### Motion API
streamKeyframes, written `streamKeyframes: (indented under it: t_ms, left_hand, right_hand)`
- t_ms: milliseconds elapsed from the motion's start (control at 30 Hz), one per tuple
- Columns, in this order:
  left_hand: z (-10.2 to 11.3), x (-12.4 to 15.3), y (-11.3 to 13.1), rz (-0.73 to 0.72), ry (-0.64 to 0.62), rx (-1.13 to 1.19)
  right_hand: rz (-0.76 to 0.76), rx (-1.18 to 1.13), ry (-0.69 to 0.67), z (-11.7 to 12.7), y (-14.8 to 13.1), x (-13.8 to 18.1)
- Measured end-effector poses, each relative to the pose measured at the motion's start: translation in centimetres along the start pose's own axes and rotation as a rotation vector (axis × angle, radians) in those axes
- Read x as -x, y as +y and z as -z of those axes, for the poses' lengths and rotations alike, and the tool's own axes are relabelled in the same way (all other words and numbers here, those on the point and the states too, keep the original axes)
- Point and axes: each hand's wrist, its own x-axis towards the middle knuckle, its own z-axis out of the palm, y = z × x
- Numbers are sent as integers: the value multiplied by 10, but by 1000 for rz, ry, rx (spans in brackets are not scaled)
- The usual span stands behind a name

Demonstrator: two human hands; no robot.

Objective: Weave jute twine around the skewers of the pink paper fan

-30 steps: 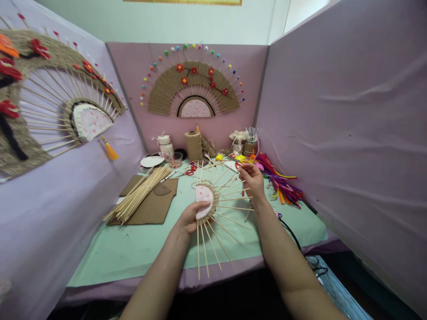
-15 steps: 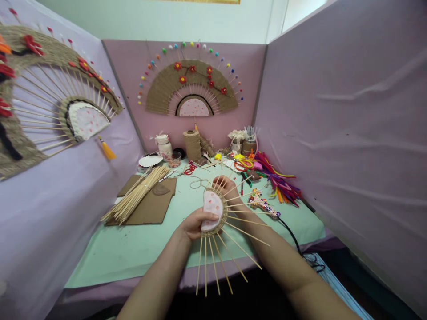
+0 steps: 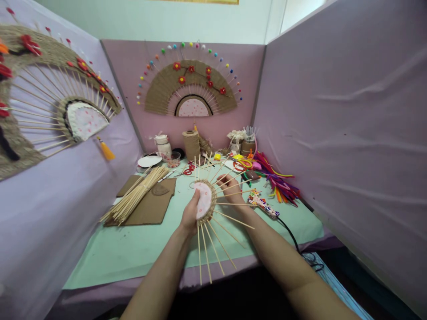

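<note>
My left hand (image 3: 190, 214) grips a half-round fan base (image 3: 203, 201) by its straight side, thumb on the pale face with pink spots. Woven twine (image 3: 213, 205) edges the curve, and thin wooden sticks (image 3: 218, 240) fan out from it upward, right and downward. Just right of the base, behind some of the sticks, is my right hand (image 3: 232, 190). Its fingers are curled together; whatever they hold is too small to make out. A thin loop of twine (image 3: 191, 184) shows by the base's upper left.
A bundle of sticks (image 3: 138, 195) lies on cardboard (image 3: 163, 209) at left. To the right are a patterned glue gun (image 3: 263, 205) with a black cord and colourful pipe cleaners (image 3: 280, 180). Behind stand a twine spool (image 3: 191, 144) and red scissors (image 3: 189, 168). A finished fan (image 3: 193, 84) hangs on the back panel.
The fan base has moved up and left and turned slightly in my left hand. My right hand has shifted a little right and down, away from the base's upper edge.
</note>
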Motion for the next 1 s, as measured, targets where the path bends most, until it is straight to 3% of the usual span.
streamKeyframes:
  t_ms: [167,367,533,700,1000]
  left_hand:
    - [-1,0,-4,-118,-8,22]
    - [4,0,-2,-61,80,14]
    - [6,-1,-3,-153,95,-69]
    - [5,-1,-3,-119,56,-118]
    - [7,1,-1,35,-120,-123]
  right_hand:
    - [8,-27,-12,0,2,-2]
    - [7,-20,-20,0,4,-1]
    - [27,-44,-34,-1,-1,1]
    - [39,-34,18,2,-3,1]
    - [66,-103,31,3,1,-2]
